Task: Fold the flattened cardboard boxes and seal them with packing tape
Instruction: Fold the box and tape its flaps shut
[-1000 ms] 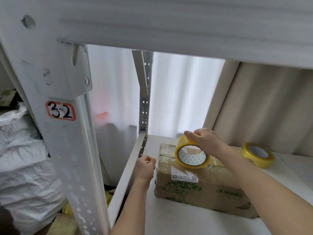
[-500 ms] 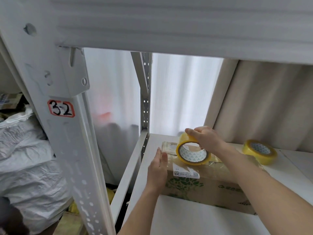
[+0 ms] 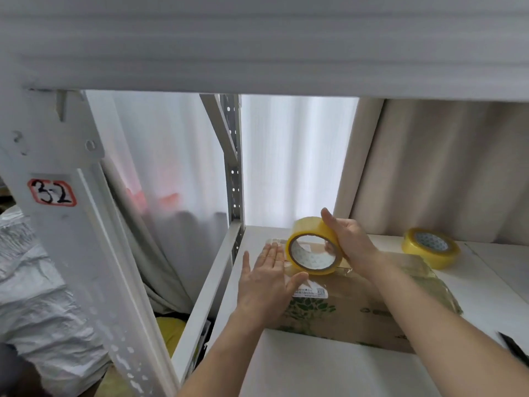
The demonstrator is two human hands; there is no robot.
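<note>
A folded brown cardboard box (image 3: 352,319) with green leaf print and a white label lies on the white shelf (image 3: 315,368). My right hand (image 3: 349,242) grips a yellow roll of packing tape (image 3: 313,247) above the box's left top end; clear tape runs along the box top. My left hand (image 3: 267,279) lies flat with straight fingers on the box's left end, pressing the tape down.
A second yellow tape roll (image 3: 430,247) sits on the shelf at the back right. A white metal rack post marked 32 (image 3: 53,193) stands at the left, an upper shelf overhead. White plastic bags (image 3: 37,296) are piled at the far left. A dark object (image 3: 515,351) shows at the right edge.
My left hand opened from a fist beside the box and moved right onto the box's left end. My right hand lifted and tilted the tape roll slightly.
</note>
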